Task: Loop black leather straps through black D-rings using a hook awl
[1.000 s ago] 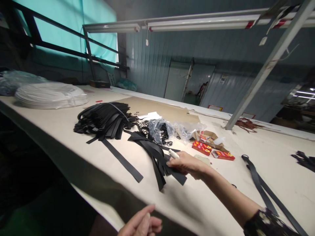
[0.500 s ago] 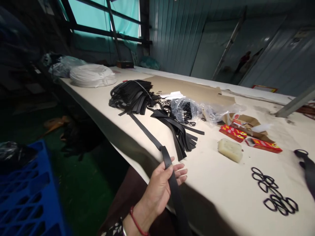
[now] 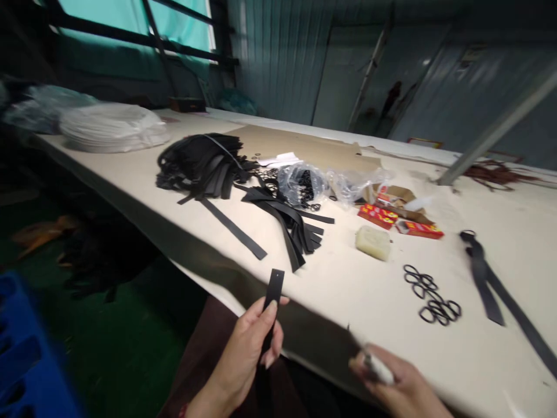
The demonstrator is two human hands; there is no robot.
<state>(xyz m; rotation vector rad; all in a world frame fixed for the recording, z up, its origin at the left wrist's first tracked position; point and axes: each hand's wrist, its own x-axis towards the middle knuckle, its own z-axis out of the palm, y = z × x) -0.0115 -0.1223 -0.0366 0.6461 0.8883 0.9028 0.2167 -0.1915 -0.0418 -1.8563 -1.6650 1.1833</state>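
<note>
While pinched by the left hand (image 3: 250, 348), the strap (image 3: 273, 290) points upward.

The left hand (image 3: 248, 348) is bare, with no glove and no ring that can be seen — only a thin red cord bracelet (image 3: 181, 411) shows at the wrist, at the bottom edge. The right hand (image 3: 398, 380) is bare too and blurred. Dark brown clothing (image 3: 209, 342) covers the lap.
</note>
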